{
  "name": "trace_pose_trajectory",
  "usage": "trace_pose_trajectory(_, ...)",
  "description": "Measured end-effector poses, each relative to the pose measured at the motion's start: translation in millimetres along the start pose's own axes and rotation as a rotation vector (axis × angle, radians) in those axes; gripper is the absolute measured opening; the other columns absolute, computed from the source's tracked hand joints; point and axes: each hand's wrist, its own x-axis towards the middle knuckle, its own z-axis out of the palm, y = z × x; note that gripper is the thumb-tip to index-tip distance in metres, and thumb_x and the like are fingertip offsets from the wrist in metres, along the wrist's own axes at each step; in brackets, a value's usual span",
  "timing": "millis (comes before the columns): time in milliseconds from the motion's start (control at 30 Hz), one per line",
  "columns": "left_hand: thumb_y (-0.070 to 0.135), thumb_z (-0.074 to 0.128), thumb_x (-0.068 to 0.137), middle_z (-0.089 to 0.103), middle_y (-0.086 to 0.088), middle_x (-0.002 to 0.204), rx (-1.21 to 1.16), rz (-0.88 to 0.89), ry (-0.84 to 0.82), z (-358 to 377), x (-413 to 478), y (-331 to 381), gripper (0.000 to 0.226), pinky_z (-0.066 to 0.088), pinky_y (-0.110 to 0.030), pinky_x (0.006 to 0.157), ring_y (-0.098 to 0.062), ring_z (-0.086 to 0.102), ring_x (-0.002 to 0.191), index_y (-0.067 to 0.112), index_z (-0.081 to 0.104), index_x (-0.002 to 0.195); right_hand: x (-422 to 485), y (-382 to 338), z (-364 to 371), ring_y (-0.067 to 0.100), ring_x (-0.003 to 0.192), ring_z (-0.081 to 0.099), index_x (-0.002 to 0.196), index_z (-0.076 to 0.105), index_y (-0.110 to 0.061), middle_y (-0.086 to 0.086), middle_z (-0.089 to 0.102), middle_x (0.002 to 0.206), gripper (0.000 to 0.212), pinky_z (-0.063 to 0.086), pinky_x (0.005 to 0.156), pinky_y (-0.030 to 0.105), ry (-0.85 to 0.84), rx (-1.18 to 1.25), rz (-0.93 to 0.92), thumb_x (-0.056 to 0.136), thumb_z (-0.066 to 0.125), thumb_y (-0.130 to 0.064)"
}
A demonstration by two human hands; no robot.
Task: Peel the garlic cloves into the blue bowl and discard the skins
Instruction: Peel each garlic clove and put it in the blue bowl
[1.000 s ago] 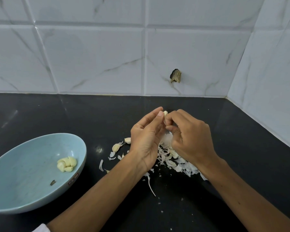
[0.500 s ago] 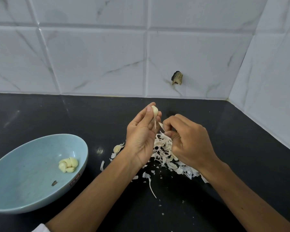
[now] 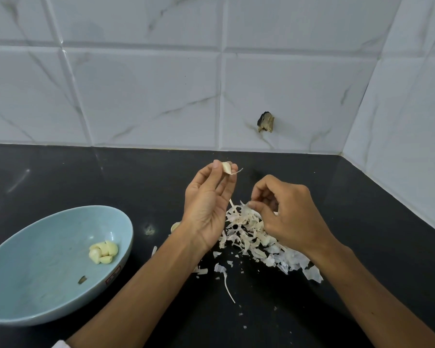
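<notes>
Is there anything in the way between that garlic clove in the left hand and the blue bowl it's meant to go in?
Nothing visible. Only bare black counter lies between the garlic clove pinched by the left hand and the open blue bowl to its left. A strip of skin hangs off the clove, though.

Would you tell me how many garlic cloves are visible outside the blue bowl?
2. One garlic clove is pinched in the left hand; a second clove lies on the counter, peeking out beside that wrist. Others may be hidden under the skin pile.
</notes>
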Motion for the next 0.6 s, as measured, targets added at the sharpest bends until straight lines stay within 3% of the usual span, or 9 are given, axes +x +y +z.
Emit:
trace_pose_trajectory(67,0.010,0.062,0.097,0.074,-0.011,0.091,0.008,-0.003,0.000,0,0,0,0.009,0.062,-0.024,0.078,-0.017,0.076,0.088,0.003,0.063,0.103,0,0,-1,-0.002,0.073,0.068,0.083,0.069,-0.013,-0.016,0.067,0.072,0.013,0.054,0.063,0.017,0.014,0.020,-0.006,0.083,0.081,-0.009)
trace_pose_trajectory(133,0.011,0.064,0.096,0.075,-0.011,0.092,0.028,0.004,0.011,0,-1,0,0.010,0.062,-0.024,0.077,-0.018,0.076,0.089,0.004,0.063,0.102,1,2,-2,-0.008,0.073,0.069,0.082,0.073,-0.011,-0.014,0.070,0.072,0.014,0.057,0.062,0.021,-0.015,0.025,0.001,0.086,0.075,0.002)
trace_pose_trajectory(300,0.016,0.070,0.092,0.075,-0.007,0.092,0.203,0.015,0.073,-1,-1,-3,0.008,0.060,-0.020,0.073,-0.012,0.071,0.078,0.009,0.067,0.093,1,8,-1,-0.009,0.081,0.068,0.101,0.077,-0.016,-0.016,0.072,0.086,0.033,0.057,0.072,0.015,-0.111,-0.062,0.048,0.087,0.063,0.009)
trace_pose_trajectory(367,0.015,0.072,0.091,0.074,-0.007,0.089,0.238,0.017,0.055,-2,-2,-4,0.010,0.059,-0.020,0.073,-0.011,0.071,0.077,0.009,0.066,0.088,1,4,0,-0.005,0.086,0.068,0.112,0.072,-0.017,-0.013,0.073,0.094,0.027,0.057,0.075,0.015,-0.018,0.004,0.061,0.090,0.069,-0.001)
trace_pose_trajectory(467,0.014,0.073,0.091,0.075,-0.010,0.089,0.305,0.025,0.013,-1,-5,-6,0.011,0.058,-0.020,0.074,-0.014,0.073,0.080,0.008,0.065,0.085,3,-5,-2,0.002,0.081,0.070,0.118,0.066,-0.015,-0.012,0.072,0.092,0.032,0.054,0.067,0.012,0.189,0.129,0.035,0.088,0.078,-0.019)
trace_pose_trajectory(600,0.013,0.073,0.091,0.074,-0.011,0.087,0.359,0.018,-0.025,0,-8,-10,0.017,0.058,-0.021,0.075,-0.015,0.072,0.079,0.009,0.062,0.078,4,-9,-3,0.002,0.079,0.069,0.106,0.072,-0.011,-0.012,0.072,0.087,0.020,0.052,0.067,0.011,0.294,0.131,-0.054,0.088,0.077,-0.017)
